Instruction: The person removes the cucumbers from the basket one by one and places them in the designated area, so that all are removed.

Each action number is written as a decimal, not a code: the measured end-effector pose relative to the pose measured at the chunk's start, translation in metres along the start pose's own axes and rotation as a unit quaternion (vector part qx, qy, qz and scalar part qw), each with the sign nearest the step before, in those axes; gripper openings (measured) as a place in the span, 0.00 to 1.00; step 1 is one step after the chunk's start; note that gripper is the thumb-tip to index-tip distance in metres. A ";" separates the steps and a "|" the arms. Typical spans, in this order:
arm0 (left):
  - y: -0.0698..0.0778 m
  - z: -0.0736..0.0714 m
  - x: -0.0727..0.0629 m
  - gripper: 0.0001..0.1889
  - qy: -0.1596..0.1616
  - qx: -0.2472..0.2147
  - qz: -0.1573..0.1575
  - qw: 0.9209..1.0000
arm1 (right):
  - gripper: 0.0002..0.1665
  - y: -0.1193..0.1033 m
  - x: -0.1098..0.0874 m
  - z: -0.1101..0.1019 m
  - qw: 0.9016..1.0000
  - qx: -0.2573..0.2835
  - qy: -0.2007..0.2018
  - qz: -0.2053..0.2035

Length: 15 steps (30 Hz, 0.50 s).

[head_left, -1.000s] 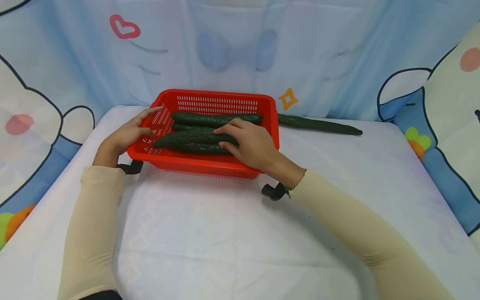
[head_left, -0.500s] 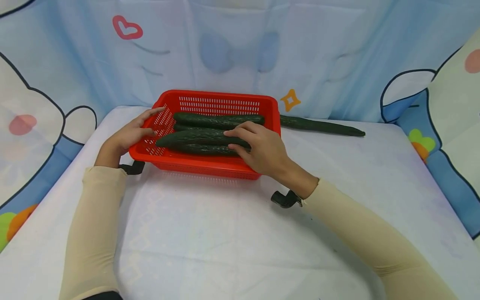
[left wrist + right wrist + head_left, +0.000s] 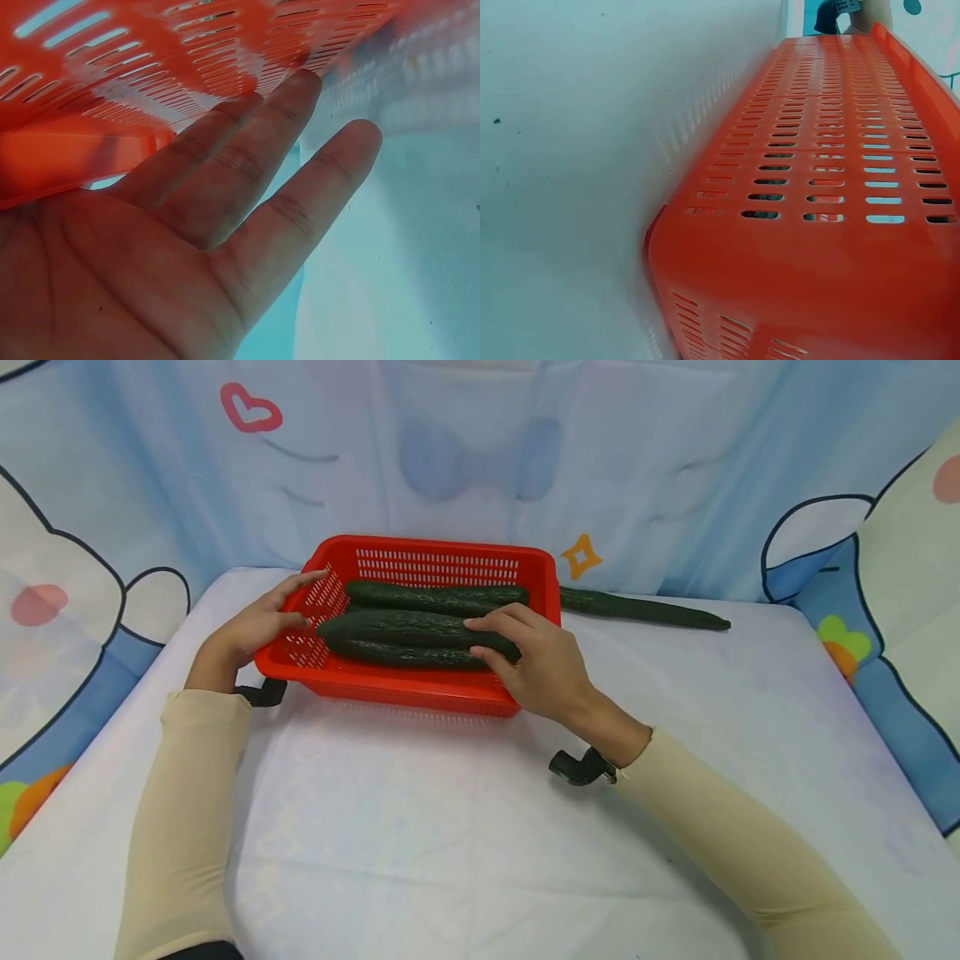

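Several dark green cucumbers lie lengthwise in a red slotted plastic basket (image 3: 420, 692). My right hand (image 3: 551, 664) reaches over the near right rim and pinches the right end of an upper cucumber (image 3: 397, 627) between thumb and fingers. Another cucumber (image 3: 408, 655) lies just in front of it, and one (image 3: 435, 599) lies along the back wall. At the left end, my left hand (image 3: 251, 631) holds the basket, with thumb and a finger over the rim. In the left wrist view, three straight fingers (image 3: 277, 210) extend beneath the slotted wall outside. The right wrist view shows only the basket's outside.
One long cucumber (image 3: 641, 609) lies on the white-covered table (image 3: 405, 827), right of the basket near the back edge. A printed blue curtain (image 3: 480, 452) hangs close behind. A black wrist mount (image 3: 581, 767) sits below the right wrist.
My right hand has moved rightward along the upper cucumber towards its right end, and that cucumber has shifted slightly right. The left hand and basket have stayed nearly still.
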<state>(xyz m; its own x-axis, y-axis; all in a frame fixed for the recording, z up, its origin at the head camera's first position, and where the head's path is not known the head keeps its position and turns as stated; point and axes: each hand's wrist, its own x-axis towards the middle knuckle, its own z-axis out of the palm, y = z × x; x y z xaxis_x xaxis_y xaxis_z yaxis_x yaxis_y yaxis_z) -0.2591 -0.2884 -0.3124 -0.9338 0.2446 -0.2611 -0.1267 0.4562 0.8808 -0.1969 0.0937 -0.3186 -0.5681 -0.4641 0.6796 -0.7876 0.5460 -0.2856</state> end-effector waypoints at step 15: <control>-0.001 -0.001 -0.001 0.37 -0.002 0.009 0.000 1.000 | 0.24 0.005 -0.018 -0.012 0.998 0.024 0.017 -0.048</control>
<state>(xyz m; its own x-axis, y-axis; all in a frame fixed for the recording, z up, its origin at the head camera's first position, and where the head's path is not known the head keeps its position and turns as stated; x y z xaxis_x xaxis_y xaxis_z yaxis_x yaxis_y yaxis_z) -0.2583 -0.2902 -0.3126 -0.9324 0.2479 -0.2631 -0.1213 0.4711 0.8737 -0.1877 0.1129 -0.3240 -0.4814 -0.4879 0.7282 -0.8493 0.4650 -0.2500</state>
